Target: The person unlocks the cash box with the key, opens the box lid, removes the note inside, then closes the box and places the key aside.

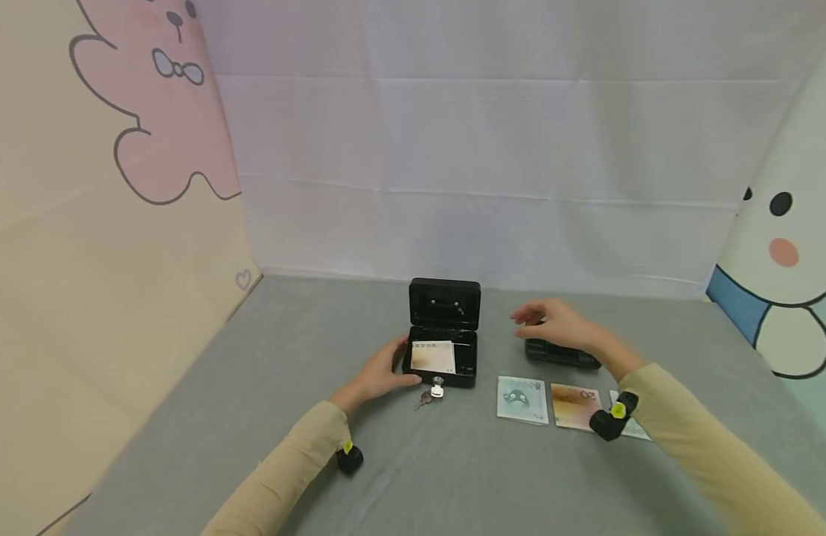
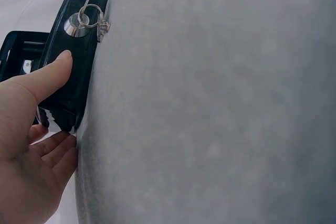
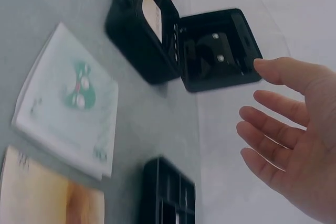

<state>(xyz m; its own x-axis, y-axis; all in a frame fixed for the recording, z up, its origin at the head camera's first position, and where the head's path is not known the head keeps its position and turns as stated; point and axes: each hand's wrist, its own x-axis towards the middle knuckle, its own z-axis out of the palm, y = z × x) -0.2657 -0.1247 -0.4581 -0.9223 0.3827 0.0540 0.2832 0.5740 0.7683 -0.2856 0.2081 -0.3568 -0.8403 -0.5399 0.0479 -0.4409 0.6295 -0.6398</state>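
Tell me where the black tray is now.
In the head view, the black tray lies right of the open box, behind the notes, partly hidden by the right hand.

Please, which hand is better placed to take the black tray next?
Probably the right: the right hand is empty and nearest the black tray, while the left hand grips the open black box.
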